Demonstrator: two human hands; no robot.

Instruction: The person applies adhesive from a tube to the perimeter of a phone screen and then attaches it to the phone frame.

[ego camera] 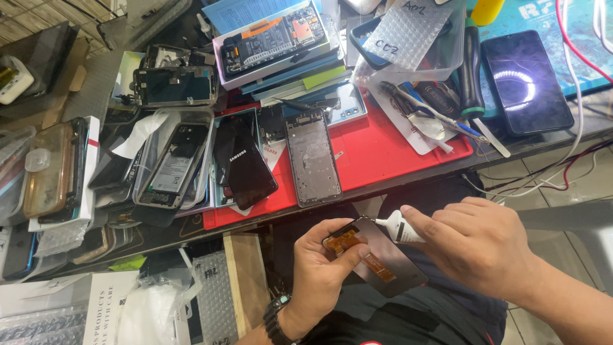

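Observation:
My left hand (322,268) grips a dark phone screen panel (383,259) with an orange flex cable, held over my lap below the bench edge. My right hand (476,246) holds a small white glue tube (401,228), its thin nozzle touching the panel's upper edge. A black watch sits on my left wrist.
A red mat (377,153) on the bench carries a grey phone frame (311,156) and a black phone (246,163). Opened phones and trays pile up at the left. A dark phone (527,80), a screwdriver (471,70) and cables lie at the right.

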